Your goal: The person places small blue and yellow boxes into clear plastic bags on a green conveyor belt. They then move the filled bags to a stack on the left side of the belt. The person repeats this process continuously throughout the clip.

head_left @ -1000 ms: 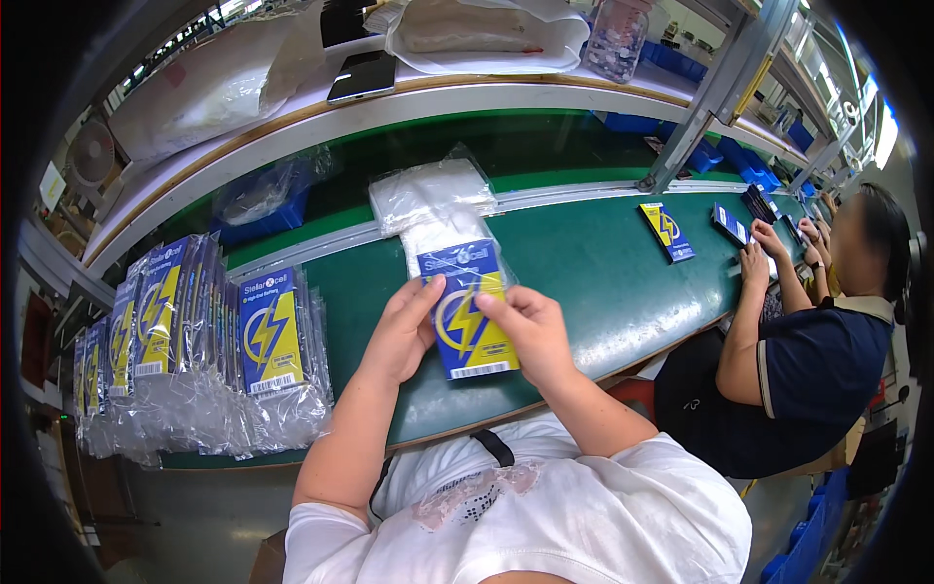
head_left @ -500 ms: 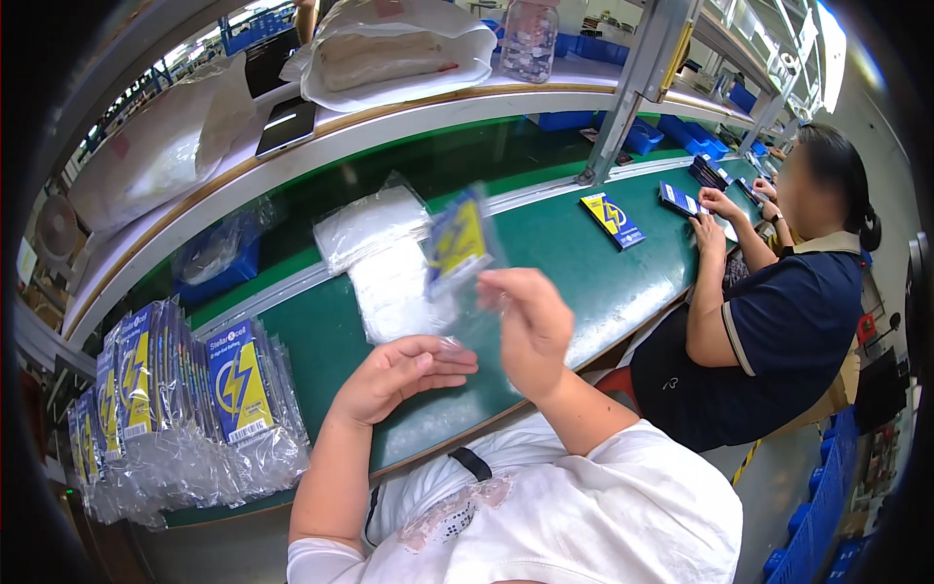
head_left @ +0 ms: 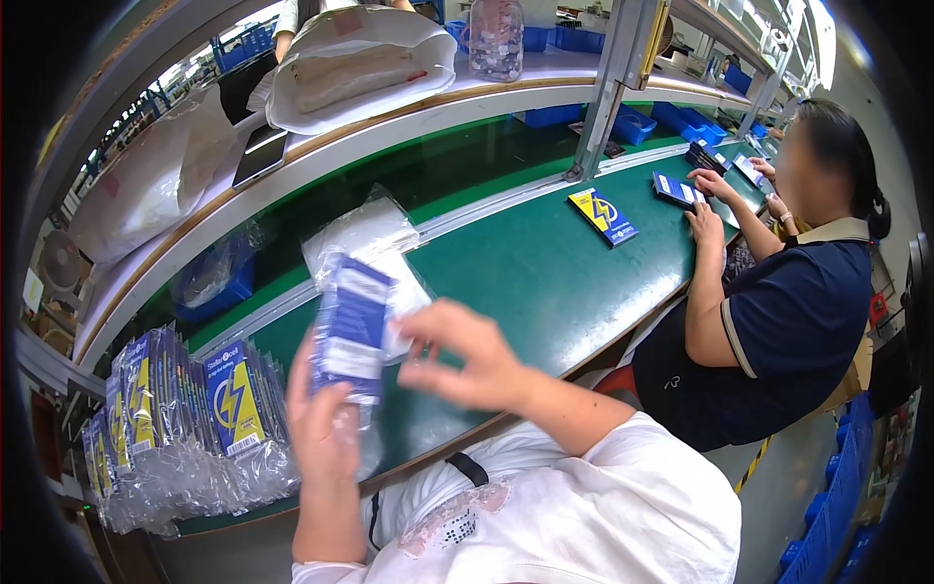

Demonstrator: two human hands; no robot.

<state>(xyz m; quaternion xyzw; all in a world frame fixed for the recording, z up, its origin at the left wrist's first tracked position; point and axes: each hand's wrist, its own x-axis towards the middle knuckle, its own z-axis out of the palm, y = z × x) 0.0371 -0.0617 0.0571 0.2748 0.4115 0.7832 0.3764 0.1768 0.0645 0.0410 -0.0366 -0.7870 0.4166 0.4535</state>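
head view: the left hand [head_left: 326,433] grasps the bagged blue pack [head_left: 354,317] at its lower end, thumb in front, over the green table [head_left: 525,297]. the pack's long axis points mostly away from the body, its far end leaning slightly right. just right of it is the right hand [head_left: 469,362], fingers parted and blurred; whether they touch its edge, i cannot tell.

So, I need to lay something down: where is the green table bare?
The green table is bare between the right hand and the single box. Crowded: the left end, with bagged boxes, and beyond the held box, with plastic bags.
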